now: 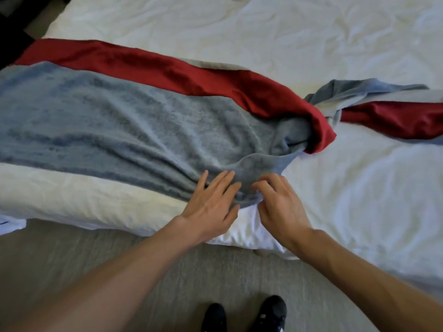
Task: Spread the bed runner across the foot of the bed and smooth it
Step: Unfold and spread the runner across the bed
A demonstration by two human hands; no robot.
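Note:
The bed runner (115, 121) is a grey-blue plush cloth with a red band along its far side. It lies across the white bed (263, 39). Its left part is spread flat; near the middle it twists and bunches, and the right part trails off crumpled to the right edge. My left hand (213, 204) rests on the runner's near edge with straight fingers. Beside it, my right hand (280, 204) has its fingers curled onto the same edge, and the thumb seems to sit under the cloth.
The white bedding is wrinkled on the right. Grey carpet (72, 250) runs along the near side of the bed. My two black shoes (242, 315) stand on it below my arms. Dark furniture (9, 13) shows at the top left corner.

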